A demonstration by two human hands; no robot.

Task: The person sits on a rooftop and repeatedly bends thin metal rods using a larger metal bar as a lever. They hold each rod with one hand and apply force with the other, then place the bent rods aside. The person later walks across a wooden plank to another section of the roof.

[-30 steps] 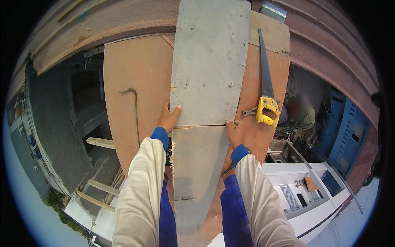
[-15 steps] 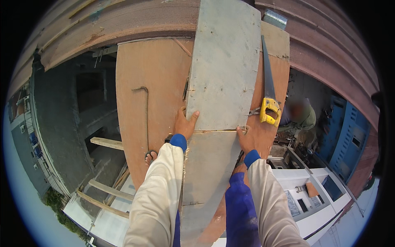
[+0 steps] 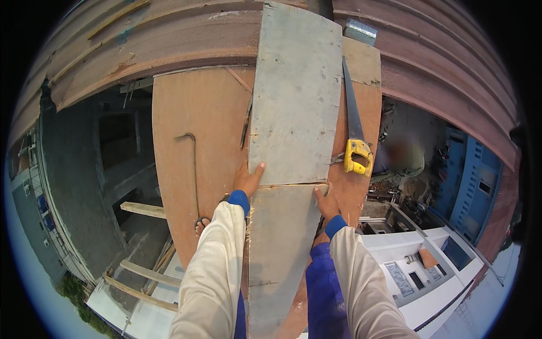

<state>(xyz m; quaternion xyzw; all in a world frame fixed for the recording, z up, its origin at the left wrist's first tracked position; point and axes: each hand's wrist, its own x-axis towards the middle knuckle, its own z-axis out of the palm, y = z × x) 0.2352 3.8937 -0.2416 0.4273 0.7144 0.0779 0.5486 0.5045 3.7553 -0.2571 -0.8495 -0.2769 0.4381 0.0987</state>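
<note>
Two weathered grey plywood pieces, a far one (image 3: 296, 96) and a near one (image 3: 282, 237), lie end to end with a narrow splintered seam between them. My left hand (image 3: 248, 177) grips the left edge of the far piece just beyond the seam, thumb on top and fingers partly hidden. At the near piece's right edge, close to the seam, my right hand (image 3: 326, 203) rests its thumb on the top face, its other fingers curled down the side. A handsaw (image 3: 353, 116) with a yellow handle lies right of the far piece.
Below the pieces is a wide orange-brown board (image 3: 197, 113), holding a bent metal rod (image 3: 195, 169) and a thin dark tool (image 3: 247, 123). Drops open on both sides. A person (image 3: 403, 155) is down at the right. Corrugated reddish sheeting (image 3: 440, 62) and a silvery block (image 3: 360, 31) lie beyond.
My right thumb has moved from the seam onto the near piece, slightly toward me. The dark tool shows more fully beside the far piece. The whole view has shifted a little.
</note>
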